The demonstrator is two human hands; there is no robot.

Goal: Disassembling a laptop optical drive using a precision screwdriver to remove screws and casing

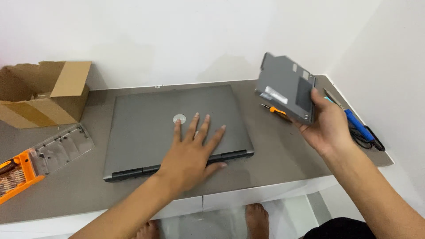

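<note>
Head view
Left hand: the left hand is lying flat and fully open, fingers spread, pressing on the lid of the closed grey laptop at the centre of the frame; it is gripping nothing.
Right hand: the right hand is curling around the lower edge of a grey laptop drive module, holding it tilted up in the air at the upper right of the frame.
Counter: the grey counter is carrying the laptop at its middle.
Right side: an orange-handled screwdriver is lying just under the module, and a blue-handled tool with a black cord is lying near the wall.
Left side: an open cardboard box is sitting at the upper left, and an orange bit case with a clear lid is lying below it.
</note>
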